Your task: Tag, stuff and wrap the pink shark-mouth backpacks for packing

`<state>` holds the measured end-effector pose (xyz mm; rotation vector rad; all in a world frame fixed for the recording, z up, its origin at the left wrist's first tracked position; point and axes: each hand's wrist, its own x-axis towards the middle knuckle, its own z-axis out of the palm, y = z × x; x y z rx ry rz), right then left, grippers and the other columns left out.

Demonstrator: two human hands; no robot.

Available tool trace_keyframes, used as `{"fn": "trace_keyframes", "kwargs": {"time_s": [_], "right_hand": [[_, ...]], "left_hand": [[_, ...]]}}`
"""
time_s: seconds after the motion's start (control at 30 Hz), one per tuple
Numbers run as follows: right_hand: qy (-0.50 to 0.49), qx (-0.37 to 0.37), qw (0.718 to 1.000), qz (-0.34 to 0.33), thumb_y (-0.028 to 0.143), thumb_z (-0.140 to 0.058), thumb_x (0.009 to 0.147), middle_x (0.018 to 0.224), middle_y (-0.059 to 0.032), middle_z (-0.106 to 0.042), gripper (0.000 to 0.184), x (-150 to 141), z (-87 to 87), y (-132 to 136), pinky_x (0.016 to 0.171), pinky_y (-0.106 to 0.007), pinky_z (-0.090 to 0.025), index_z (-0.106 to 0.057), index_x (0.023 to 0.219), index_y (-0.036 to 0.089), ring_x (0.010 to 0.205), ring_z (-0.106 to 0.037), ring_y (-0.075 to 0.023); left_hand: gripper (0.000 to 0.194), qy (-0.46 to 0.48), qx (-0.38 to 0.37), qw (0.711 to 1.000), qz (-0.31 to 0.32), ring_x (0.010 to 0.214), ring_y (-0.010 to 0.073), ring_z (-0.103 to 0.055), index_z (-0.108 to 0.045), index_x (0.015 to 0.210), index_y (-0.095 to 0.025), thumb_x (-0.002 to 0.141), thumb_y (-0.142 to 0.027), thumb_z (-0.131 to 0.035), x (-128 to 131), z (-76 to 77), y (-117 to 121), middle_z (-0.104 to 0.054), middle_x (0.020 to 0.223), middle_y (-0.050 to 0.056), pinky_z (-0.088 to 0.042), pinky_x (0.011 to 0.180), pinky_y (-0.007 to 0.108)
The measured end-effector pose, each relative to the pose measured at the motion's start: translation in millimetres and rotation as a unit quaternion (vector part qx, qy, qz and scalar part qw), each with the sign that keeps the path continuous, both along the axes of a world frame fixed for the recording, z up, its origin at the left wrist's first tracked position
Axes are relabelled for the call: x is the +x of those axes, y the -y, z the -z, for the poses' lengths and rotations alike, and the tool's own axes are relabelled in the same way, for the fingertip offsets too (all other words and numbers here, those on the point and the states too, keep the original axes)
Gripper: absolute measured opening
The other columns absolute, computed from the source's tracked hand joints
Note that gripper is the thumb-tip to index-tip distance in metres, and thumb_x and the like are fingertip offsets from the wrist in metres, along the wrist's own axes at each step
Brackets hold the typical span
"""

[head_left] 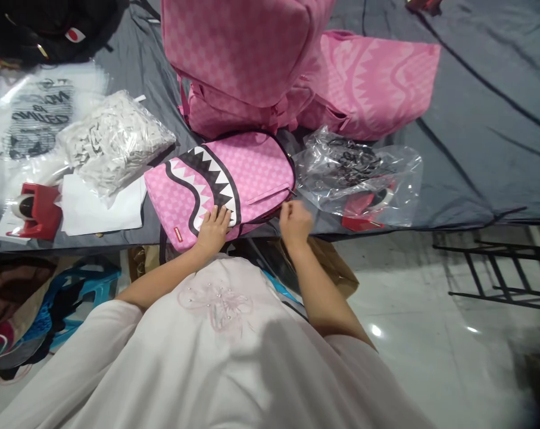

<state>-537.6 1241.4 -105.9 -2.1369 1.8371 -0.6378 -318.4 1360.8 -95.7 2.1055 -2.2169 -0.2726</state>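
Head view: pink checkered backpack point(261, 161) with shark-mouth print, lying flat on the counter point(475, 149), near edge. Left hand point(214, 229) spread flat on its front, not gripping; right hand point(296, 221) curled at the zipper side, whether pinching anything unclear. Likely light, soft, prone to sag; best held by the top end or side seam. Small red label point(177, 234) at one corner, unreadable. Lettering on plastic bags point(41, 113) illegible too.

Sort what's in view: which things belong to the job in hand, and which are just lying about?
In the job:
- toothy-print pink bag
- left hand, flat on it
- right hand, at its edge

Apparently lying about, untouched:
- checkered pink bag behind
- black bag
- leftmost tape dispenser
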Motion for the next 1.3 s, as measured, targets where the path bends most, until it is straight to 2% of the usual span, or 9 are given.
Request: {"fn": "trace_keyframes", "kwargs": {"time_s": [0.1,0.27,0.33,0.47,0.67,0.9,1.1,1.2,1.3], "right_hand": [[0.096,0.121,0.986,-0.059,0.029,-0.044,0.094,0.08,-0.0096,-0.071,0.025,13.9,14.9,-44.9,0.075,-0.034,-0.046,-0.062,0.105,0.017,0.077,-0.067,-0.0245],[0.312,0.139,0.94,-0.024,0.027,-0.037,0.094,0.116,-0.0148,-0.069,0.034,36.1,39.3,-93.0,0.094,-0.037,-0.048,-0.049,0.125,0.018,0.107,-0.066,-0.0214],[0.357,0.187,0.915,-0.018,0.03,-0.04,0.091,0.114,-0.0131,-0.069,0.028,42.5,47.7,-94.2,0.096,-0.037,-0.048,-0.053,0.113,0.02,0.107,-0.065,-0.0214],[0.375,0.27,0.886,-0.041,0.035,-0.044,0.084,0.08,-0.0031,-0.066,0.019,54.1,62.7,-73.0,0.08,-0.032,-0.052,-0.057,0.084,0.021,0.077,-0.063,-0.0185],[0.388,0.339,0.854,-0.075,0.037,-0.053,0.076,0.067,0.0013,-0.061,0.019,59.6,67.2,-50.4,0.065,-0.027,-0.049,-0.058,0.076,0.019,0.062,-0.056,-0.0139],[0.284,0.329,0.898,-0.072,0.026,-0.056,0.076,0.053,0.0047,-0.054,0.009,70.0,71.0,-39.8,0.055,-0.024,-0.041,-0.056,0.069,0.019,0.052,-0.051,-0.0133],[0.136,0.23,0.962,-0.062,0.02,-0.049,0.086,0.071,-0.0011,-0.062,0.014,80.0,57.1,-53.7,0.066,-0.027,-0.038,-0.061,0.077,0.02,0.067,-0.054,-0.0168],[0.066,0.162,0.981,-0.087,0.023,-0.049,0.091,0.086,-0.0069,-0.065,0.017,64.9,40.6,-65.5,0.081,-0.033,-0.036,-0.062,0.081,0.02,0.084,-0.056,-0.0211],[0.012,0.117,0.988,-0.099,0.027,-0.047,0.095,0.085,-0.0098,-0.065,0.022,27.8,24.1,-49.5,0.089,-0.038,-0.031,-0.063,0.082,0.018,0.086,-0.055,-0.0233]], "left_hand": [[0.051,-0.017,0.001,1.0,-0.002,0.147,0.0354,-0.033,-0.047,0.147,-0.009,0.104,-0.029,-0.03,-0.6,-1.6,1.0,-0.044,0.154,0.013,-0.03,0.118,0.051],[0.05,-0.027,0.011,1.0,-0.004,0.146,0.0317,-0.037,-0.053,0.143,-0.012,0.103,-0.031,-0.029,-3.1,-6.3,5.6,-0.048,0.152,0.012,-0.031,0.118,0.048],[0.052,-0.015,0.008,1.0,-0.005,0.147,0.0332,-0.034,-0.05,0.145,-0.011,0.101,-0.036,-0.036,-4.9,-8.7,7.6,-0.041,0.156,0.015,-0.03,0.118,0.049],[0.07,0.018,0.014,1.0,-0.015,0.152,0.0395,-0.017,-0.037,0.153,-0.011,0.094,-0.046,-0.052,-7.3,-13.1,12.2,-0.022,0.163,0.02,-0.017,0.12,0.06],[0.07,0.047,0.044,0.998,-0.016,0.151,0.043,-0.016,-0.034,0.155,-0.011,0.094,-0.039,-0.053,-5.0,-14.9,16.1,-0.022,0.163,0.022,-0.016,0.118,0.065],[0.062,0.047,0.037,0.998,-0.016,0.15,0.0448,-0.016,-0.038,0.153,-0.009,0.096,-0.035,-0.044,-5.4,-2.4,16.4,-0.027,0.162,0.019,-0.018,0.118,0.065],[0.059,0.041,0.027,0.999,-0.004,0.153,0.0392,-0.014,-0.04,0.152,-0.012,0.096,-0.032,-0.043,-4.0,-2.8,16.6,-0.032,0.161,0.015,-0.018,0.12,0.062],[0.059,0.04,0.016,0.999,0.004,0.153,0.0362,-0.017,-0.039,0.153,-0.016,0.096,-0.033,-0.045,-2.3,-7.0,11.6,-0.031,0.162,0.012,-0.02,0.121,0.058],[0.059,0.047,0.013,0.999,0.003,0.152,0.0347,-0.021,-0.038,0.154,-0.02,0.096,-0.033,-0.047,-0.4,-5.7,4.0,-0.031,0.162,0.011,-0.022,0.121,0.055]]}}
